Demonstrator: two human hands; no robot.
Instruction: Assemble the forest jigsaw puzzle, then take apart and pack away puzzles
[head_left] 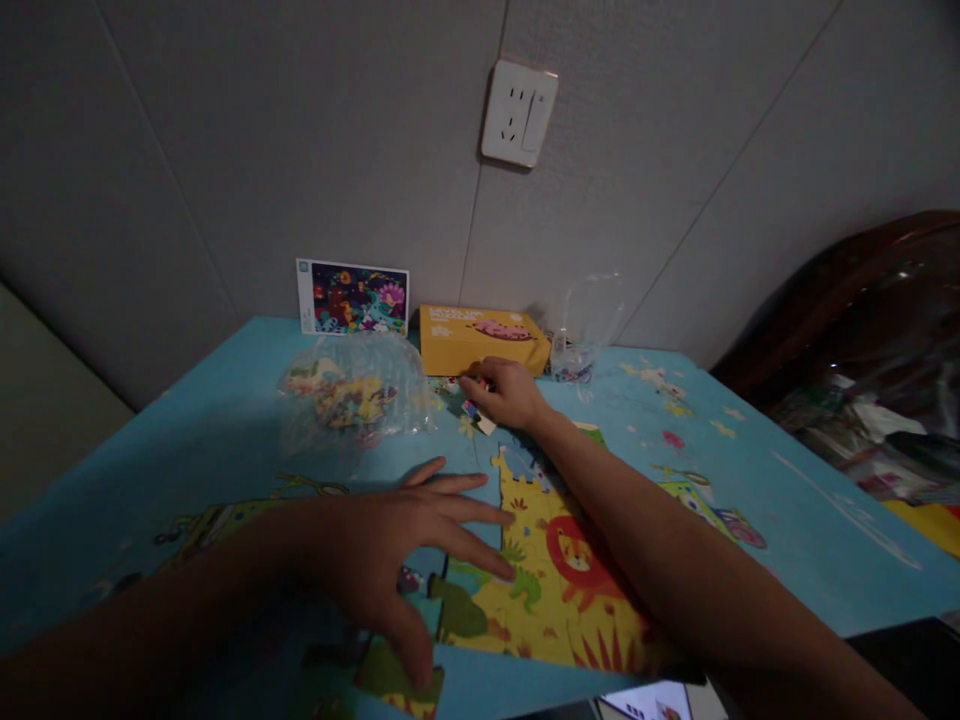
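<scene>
My left hand is spread, its fingertips on the left part of a joined puzzle with a red-maned lion and a green lizard. Loose pieces lie beneath and beside its thumb. My right hand reaches across the puzzle's right side toward the back, its fingers bent over a few small pieces in front of the yellow box. Whether its fingertips grip one of them is too dark and small to tell.
A clear plastic bag of pieces lies at the back left, before an upright picture card. Another clear bag stands right of the box. Behind rises a wall with a socket. A patterned blue cloth covers the table.
</scene>
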